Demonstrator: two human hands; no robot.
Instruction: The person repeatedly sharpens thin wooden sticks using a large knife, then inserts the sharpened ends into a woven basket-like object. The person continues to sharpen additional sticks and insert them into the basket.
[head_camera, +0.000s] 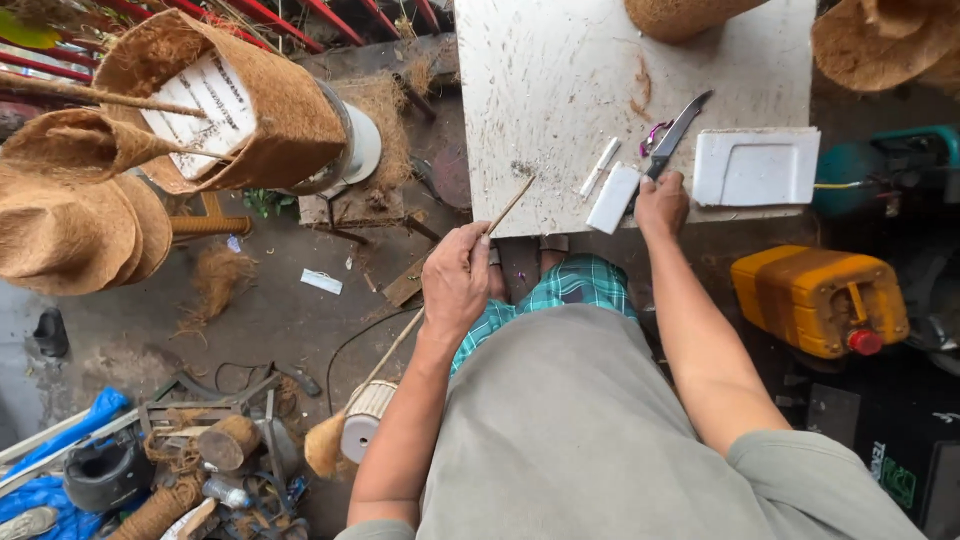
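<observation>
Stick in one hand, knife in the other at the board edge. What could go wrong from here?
1. The right hand grips the knife with the blade lying flat on the white board; swung toward the left hand, it might nick fingers.
2. The thin stick rests only its tip on the board, so it may slip under pressure.
3. The white block overhangs the board edge beside the right hand and could get knocked off.
</observation>
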